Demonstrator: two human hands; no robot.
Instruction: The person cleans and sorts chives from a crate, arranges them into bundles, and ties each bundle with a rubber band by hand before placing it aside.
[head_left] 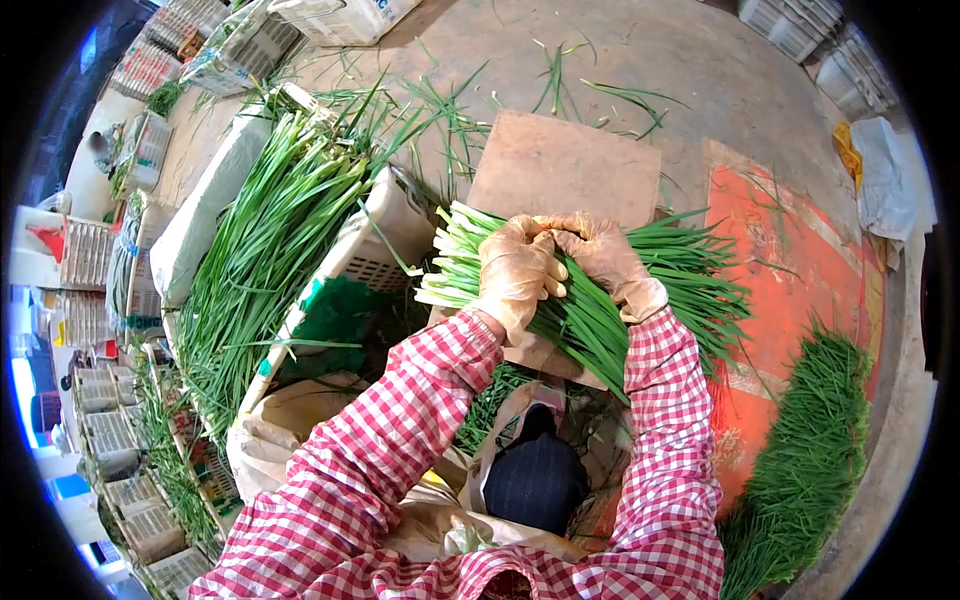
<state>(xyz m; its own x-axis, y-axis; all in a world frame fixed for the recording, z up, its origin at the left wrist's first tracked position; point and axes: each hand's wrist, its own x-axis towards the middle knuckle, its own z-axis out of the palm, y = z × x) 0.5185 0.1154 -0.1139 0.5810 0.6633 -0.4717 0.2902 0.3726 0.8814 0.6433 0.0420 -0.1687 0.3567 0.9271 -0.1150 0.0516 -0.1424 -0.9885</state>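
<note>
Stalks (270,230), long and green, are filling a white plastic crate (385,210) at ten o'clock. Mid-clock, the left hand (517,275) and right hand (603,262), in thin see-through gloves (498,265), are curling round a fat green bunch (600,325). It could be spilling if fingers loosen. It's looking neat: white ends at nine, leaves fanning at three.

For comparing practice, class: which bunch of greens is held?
The middle bunch, gripped by left hand and right hand; neither touches the crate heap or rightmost heap.
</note>
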